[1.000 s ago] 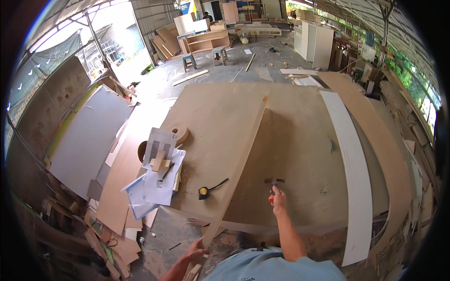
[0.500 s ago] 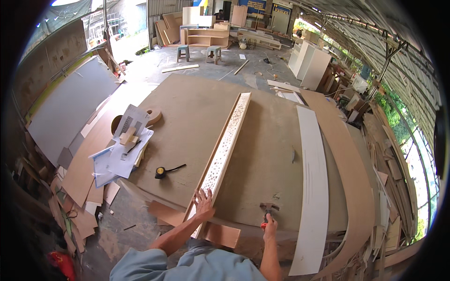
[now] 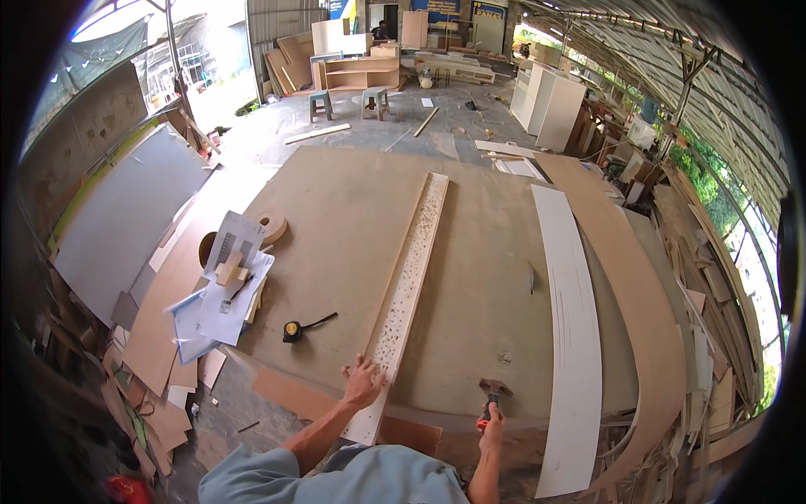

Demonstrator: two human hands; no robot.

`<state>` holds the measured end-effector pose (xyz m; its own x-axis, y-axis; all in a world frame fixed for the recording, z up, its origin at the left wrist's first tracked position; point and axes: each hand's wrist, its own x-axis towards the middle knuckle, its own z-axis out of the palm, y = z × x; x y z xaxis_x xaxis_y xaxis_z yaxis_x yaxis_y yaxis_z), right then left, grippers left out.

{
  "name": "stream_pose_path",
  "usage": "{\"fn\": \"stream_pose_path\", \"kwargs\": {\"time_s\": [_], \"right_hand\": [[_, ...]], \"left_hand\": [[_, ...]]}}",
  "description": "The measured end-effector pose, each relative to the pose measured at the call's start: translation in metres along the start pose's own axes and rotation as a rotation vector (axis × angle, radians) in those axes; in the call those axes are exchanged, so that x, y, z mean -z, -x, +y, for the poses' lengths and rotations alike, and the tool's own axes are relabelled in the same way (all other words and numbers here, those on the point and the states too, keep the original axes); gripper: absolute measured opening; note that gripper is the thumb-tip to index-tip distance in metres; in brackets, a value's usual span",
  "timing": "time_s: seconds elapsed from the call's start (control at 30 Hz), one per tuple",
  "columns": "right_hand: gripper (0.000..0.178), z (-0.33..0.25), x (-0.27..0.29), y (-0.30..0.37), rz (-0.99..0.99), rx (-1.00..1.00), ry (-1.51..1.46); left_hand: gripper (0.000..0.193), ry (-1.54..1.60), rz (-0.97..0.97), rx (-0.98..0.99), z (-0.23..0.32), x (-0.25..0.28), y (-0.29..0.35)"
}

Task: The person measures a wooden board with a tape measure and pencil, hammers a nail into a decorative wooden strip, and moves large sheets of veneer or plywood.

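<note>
A long, narrow white board (image 3: 411, 260) with dark specks and wood-coloured edges lies lengthwise on the large brown worktop (image 3: 470, 294). My left hand (image 3: 363, 380) rests near the board's close end, at its left edge, fingers apart and slightly bent. Away to the right, my right hand (image 3: 490, 425) is closed round the handle of a hammer (image 3: 495, 387); the handle shows some red, and the head is just above or on the worktop. A tape measure (image 3: 292, 331), its tape partly out, lies left of the board.
Papers (image 3: 225, 294) with wood blocks on them and a roll of edging (image 3: 271, 228) are at the left. A white strip (image 3: 571, 336) and a curved brown panel (image 3: 638, 311) lie right. Offcuts (image 3: 155, 412) cover the floor at left. Two stools (image 3: 374, 103) stand beyond.
The speckled board has gone from tilted to lying flatter. My left hand has shifted to its left edge. My right hand and the hammer have moved slightly right and down.
</note>
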<state>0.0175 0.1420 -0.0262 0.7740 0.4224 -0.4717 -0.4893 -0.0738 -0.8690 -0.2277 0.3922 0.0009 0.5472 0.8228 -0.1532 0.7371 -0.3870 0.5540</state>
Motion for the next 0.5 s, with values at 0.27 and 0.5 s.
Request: {"fn": "stream_pose_path", "kwargs": {"time_s": [0.27, 0.5], "right_hand": [[0.035, -0.002, -0.012, -0.021, 0.097, 0.123, 0.264], [0.050, -0.013, -0.021, -0.021, 0.147, 0.454, 0.891]], "left_hand": [[0.072, -0.272, 0.580, 0.300, -0.123, 0.081, -0.056], [0.078, -0.266, 0.223, 0.319, -0.151, 0.111, -0.074]]}}
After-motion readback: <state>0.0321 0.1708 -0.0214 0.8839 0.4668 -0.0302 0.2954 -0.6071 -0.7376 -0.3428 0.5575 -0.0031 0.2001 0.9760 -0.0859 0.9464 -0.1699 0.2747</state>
